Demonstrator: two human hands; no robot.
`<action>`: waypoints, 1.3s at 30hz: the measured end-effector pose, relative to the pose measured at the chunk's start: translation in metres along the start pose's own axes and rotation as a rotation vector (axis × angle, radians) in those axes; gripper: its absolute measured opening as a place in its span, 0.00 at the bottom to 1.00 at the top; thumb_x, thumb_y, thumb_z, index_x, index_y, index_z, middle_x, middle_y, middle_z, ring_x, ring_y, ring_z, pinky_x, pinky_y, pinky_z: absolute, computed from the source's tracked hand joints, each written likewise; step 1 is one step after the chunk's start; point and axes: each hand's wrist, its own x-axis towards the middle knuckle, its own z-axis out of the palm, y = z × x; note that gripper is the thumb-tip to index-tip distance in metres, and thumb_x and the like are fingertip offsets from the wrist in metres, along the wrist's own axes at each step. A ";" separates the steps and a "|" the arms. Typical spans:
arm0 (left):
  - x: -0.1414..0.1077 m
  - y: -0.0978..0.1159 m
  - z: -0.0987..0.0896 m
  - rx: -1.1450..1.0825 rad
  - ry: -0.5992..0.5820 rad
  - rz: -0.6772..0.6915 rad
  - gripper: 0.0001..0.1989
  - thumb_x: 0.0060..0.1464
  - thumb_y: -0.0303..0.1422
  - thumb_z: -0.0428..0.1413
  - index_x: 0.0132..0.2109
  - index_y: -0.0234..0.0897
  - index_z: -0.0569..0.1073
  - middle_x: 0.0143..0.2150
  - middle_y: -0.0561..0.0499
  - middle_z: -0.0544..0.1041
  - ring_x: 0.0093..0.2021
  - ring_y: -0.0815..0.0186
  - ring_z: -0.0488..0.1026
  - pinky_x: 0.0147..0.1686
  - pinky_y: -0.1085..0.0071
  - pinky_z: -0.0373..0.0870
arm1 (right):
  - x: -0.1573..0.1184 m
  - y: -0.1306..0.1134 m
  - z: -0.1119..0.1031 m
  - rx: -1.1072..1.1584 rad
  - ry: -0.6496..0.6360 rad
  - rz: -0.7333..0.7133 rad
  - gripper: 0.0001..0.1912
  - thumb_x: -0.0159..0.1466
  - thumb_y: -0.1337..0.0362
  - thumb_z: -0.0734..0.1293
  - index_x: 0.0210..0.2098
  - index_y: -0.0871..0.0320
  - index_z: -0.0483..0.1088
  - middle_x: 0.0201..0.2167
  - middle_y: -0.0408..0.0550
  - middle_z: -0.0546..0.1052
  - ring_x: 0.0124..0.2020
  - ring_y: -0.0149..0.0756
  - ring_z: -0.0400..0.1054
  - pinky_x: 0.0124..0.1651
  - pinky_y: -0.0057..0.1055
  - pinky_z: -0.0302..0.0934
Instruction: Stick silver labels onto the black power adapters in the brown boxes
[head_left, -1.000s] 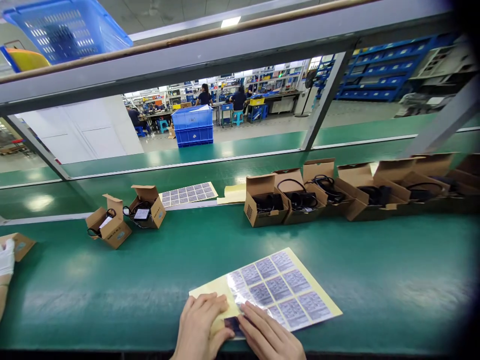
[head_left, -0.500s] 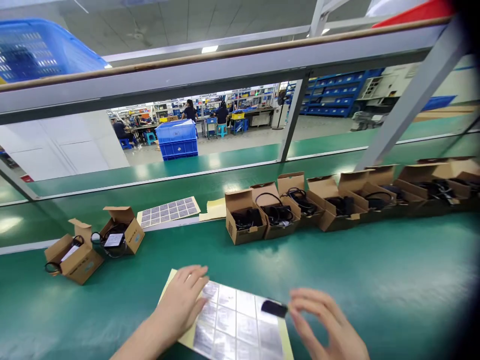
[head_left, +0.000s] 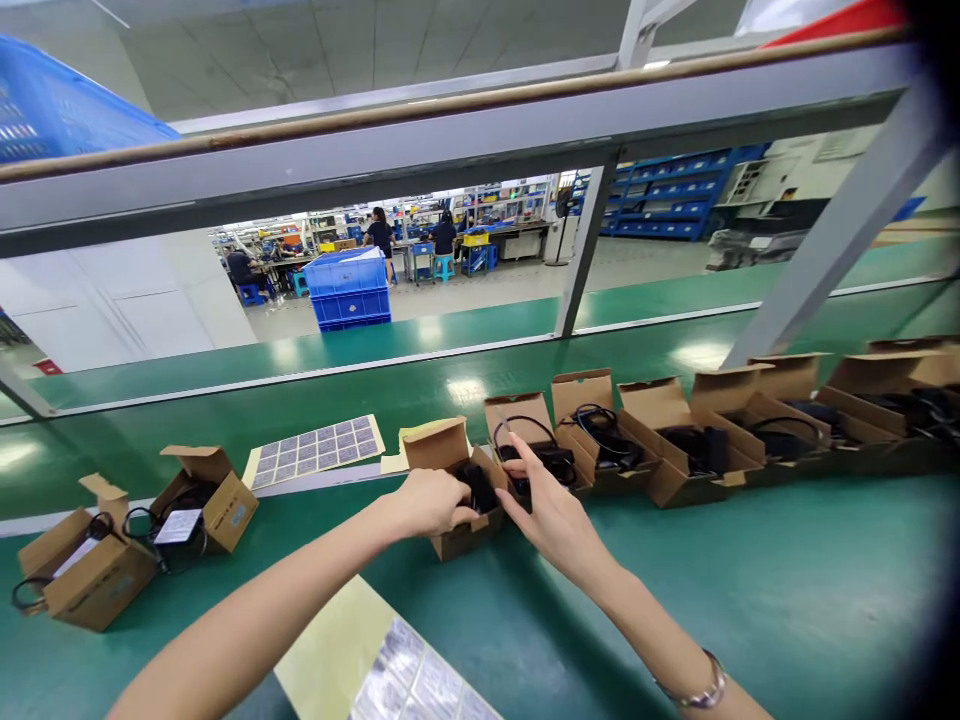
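Observation:
My left hand (head_left: 435, 503) reaches into an open cardboard box (head_left: 461, 543), its fingers curled on a black device (head_left: 478, 487) with the tips partly hidden. Just right of that box is my right hand (head_left: 551, 512), its index finger raised and the thumb apart from it. A thin pale sliver, apparently a label (head_left: 504, 421), shows at the index fingertip. Below my forearms lies a yellowish backing sheet (head_left: 330, 640) with silver labels (head_left: 420, 675), cut off by the lower edge of the view.
Open boxes with black cables and devices (head_left: 611, 440) run in a row to the right. Two more boxes (head_left: 217, 500) stand at left. A printed label sheet (head_left: 315, 450) lies behind on the green bench (head_left: 675, 590). A grey frame post (head_left: 589, 250) rises beyond the row.
Both hands have moved forward from the label sheet to the box at the row's left end. My left hand has let go of the sheet. That box sits turned and shifted left in view.

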 end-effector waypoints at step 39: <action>-0.120 -0.087 0.017 -0.158 0.578 0.170 0.11 0.58 0.20 0.45 0.44 0.38 0.65 0.54 0.42 0.72 0.52 0.63 0.73 0.48 0.69 0.73 | 0.078 -0.096 0.042 0.436 -0.156 -0.236 0.42 0.69 0.64 0.62 0.73 0.48 0.32 0.54 0.53 0.74 0.36 0.39 0.71 0.41 0.40 0.71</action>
